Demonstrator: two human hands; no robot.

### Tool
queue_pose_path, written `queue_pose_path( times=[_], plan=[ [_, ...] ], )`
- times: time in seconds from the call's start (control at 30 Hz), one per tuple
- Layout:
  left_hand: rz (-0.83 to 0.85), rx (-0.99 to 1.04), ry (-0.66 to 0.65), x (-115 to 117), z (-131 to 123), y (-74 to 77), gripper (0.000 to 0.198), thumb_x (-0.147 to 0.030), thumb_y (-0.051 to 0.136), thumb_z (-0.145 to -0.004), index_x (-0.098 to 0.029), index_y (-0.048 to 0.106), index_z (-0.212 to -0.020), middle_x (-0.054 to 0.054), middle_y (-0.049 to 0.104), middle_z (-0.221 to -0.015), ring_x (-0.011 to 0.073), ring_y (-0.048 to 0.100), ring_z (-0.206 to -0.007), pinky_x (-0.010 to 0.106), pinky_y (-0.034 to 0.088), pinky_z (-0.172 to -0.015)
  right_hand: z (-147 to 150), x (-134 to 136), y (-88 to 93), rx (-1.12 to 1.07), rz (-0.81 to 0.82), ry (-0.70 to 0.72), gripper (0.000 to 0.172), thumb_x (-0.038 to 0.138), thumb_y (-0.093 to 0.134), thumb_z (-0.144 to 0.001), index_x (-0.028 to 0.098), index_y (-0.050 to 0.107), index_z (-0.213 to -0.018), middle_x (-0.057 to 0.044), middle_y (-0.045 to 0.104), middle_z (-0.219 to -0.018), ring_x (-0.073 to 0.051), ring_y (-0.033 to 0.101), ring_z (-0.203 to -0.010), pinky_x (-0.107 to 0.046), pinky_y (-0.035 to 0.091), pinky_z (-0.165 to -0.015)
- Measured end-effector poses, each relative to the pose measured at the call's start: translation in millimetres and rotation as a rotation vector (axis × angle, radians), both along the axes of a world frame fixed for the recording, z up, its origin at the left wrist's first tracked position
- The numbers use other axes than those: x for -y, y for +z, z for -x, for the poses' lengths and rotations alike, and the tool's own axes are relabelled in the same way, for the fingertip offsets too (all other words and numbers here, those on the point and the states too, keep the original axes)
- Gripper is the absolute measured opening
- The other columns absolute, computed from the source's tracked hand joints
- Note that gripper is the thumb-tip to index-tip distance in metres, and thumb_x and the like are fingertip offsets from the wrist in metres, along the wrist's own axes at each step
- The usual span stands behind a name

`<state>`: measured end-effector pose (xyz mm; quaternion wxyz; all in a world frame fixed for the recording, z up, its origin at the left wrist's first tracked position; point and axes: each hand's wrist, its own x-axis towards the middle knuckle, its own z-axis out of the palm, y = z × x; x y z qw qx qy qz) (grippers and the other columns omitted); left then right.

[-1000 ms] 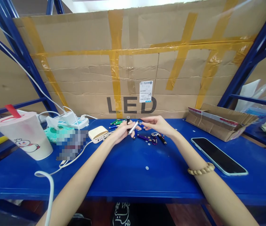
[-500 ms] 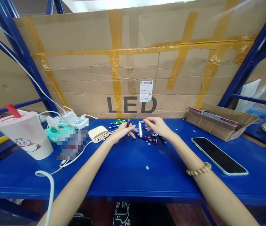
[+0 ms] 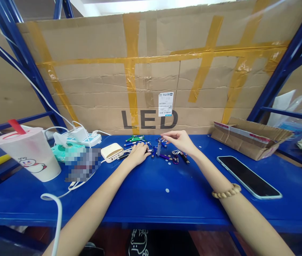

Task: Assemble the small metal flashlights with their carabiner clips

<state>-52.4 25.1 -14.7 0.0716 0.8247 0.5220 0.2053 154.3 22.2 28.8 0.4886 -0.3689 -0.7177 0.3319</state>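
- The right hand (image 3: 182, 140) appears to pinch a silver tube (image 3: 158, 148) by its upper end; whether by a clip or strap is too small to tell.
- This tube stands upright at that hand's eight o'clock, just beneath the fingertips.
- The left hand (image 3: 139, 153) lies palm down, fingers curved; a bright-ended piece (image 3: 149, 151) shows at its three o'clock, but I cannot tell whether it is gripped.
- Green tubes (image 3: 134, 138) lie at the left hand's eleven o'clock, a purple tube (image 3: 164, 156) at the right hand's seven.
- The step in hand looks like holding one tube up while the other hand works low.
- The next move probably calls for a firm pinch, clear of neighbouring tubes.
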Motion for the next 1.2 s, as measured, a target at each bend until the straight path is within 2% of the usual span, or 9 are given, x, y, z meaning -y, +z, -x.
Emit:
queue_pose_path(
  times=[0.07,0.13,0.23,0.33,0.43,0.6,0.77,1.0,1.2],
  plan=[
    [-0.019,0.086,0.021,0.1,-1.3,5.5,0.024,-0.038,0.048,-0.081,-0.018,0.058,-0.090,0.011,0.058,-0.102,0.0288,0.048,-0.104,0.044,0.031,-0.092,0.5,0.8,0.2,-0.015,0.023,0.021,0.032,0.037,0.066,-0.069,0.013,0.071,-0.090,-0.008,0.071,-0.083,-0.017,0.066,-0.071,-0.032,0.056,-0.067],
    [-0.002,0.254,0.030,2.2,-5.0,13.7,0.036,-0.044,0.035,-0.086,-0.018,0.059,-0.093,0.010,0.060,-0.103,0.0265,0.049,-0.104,0.042,0.033,-0.092,1.5,1.6,0.4,-0.053,0.053,0.043,0.035,0.037,0.067,-0.068,0.012,0.070,-0.092,-0.008,0.072,-0.081,-0.018,0.067,-0.071,-0.032,0.056,-0.067],
    [0.178,0.597,-0.039,9.4,-14.5,26.2,0.057,-0.050,0.017,-0.088,-0.016,0.062,-0.094,0.008,0.064,-0.097,0.0218,0.056,-0.092,0.035,0.039,-0.084,4.9,3.2,0.6,-0.132,0.105,0.049,0.039,0.037,0.070,-0.065,0.012,0.069,-0.095,-0.009,0.072,-0.082,-0.018,0.067,-0.073,-0.032,0.057,-0.069],
    [0.342,0.728,-0.145,17.3,-23.6,31.4,0.063,-0.057,0.018,-0.086,-0.015,0.064,-0.087,0.008,0.067,-0.089,0.0205,0.058,-0.085,0.033,0.041,-0.077,8.8,5.6,1.6,-0.201,0.148,0.042,0.039,0.035,0.072,-0.063,0.011,0.069,-0.094,-0.009,0.072,-0.083,-0.019,0.068,-0.075,-0.032,0.057,-0.070],
    [0.407,0.774,-0.222,20.2,-27.4,30.1,0.061,-0.060,0.024,-0.083,-0.013,0.062,-0.073,0.008,0.066,-0.080,0.0186,0.058,-0.079,0.029,0.041,-0.071,9.5,8.5,4.4,-0.249,0.186,0.039,0.038,0.033,0.073,-0.064,0.011,0.069,-0.095,-0.010,0.072,-0.084,-0.019,0.068,-0.079,-0.032,0.056,-0.073],
    [0.342,0.921,-0.154,16.5,-24.5,27.0,0.050,-0.059,0.032,-0.082,-0.015,0.049,-0.066,0.000,0.053,-0.061,0.0097,0.049,-0.052,0.024,0.036,-0.055,6.1,11.5,8.0,-0.189,0.306,0.141,0.035,0.027,0.071,-0.067,0.013,0.068,-0.098,-0.009,0.072,-0.085,-0.018,0.068,-0.081,-0.031,0.056,-0.075],
    [0.282,0.903,-0.155,12.8,-22.2,23.9,0.044,-0.057,0.036,-0.082,-0.016,0.045,-0.068,-0.004,0.038,-0.055,0.0065,0.032,-0.045,0.021,0.026,-0.046,7.7,12.5,5.1,-0.038,0.360,0.190,0.030,0.028,0.071,-0.066,0.014,0.070,-0.093,-0.007,0.072,-0.080,-0.017,0.067,-0.076,-0.030,0.056,-0.072],
    [0.147,0.738,-0.173,8.3,-19.9,20.3,0.045,-0.051,0.036,-0.085,-0.014,0.054,-0.067,-0.002,0.041,-0.056,0.0090,0.037,-0.054,0.022,0.027,-0.053,14.3,11.6,0.7,-0.023,0.233,0.065,0.028,0.034,0.072,-0.062,0.012,0.069,-0.079,-0.005,0.069,-0.072,-0.014,0.064,-0.066,-0.026,0.055,-0.059],
    [0.254,0.820,-0.152,8.8,-21.6,20.2,0.042,-0.054,0.042,-0.080,-0.015,0.049,-0.067,-0.003,0.043,-0.058,0.0060,0.037,-0.046,0.020,0.026,-0.045,19.4,6.2,-7.2,-0.130,0.130,0.100,0.026,0.030,0.073,-0.060,0.014,0.064,-0.078,-0.005,0.069,-0.071,-0.018,0.067,-0.070,-0.031,0.056,-0.066]
  ],
)
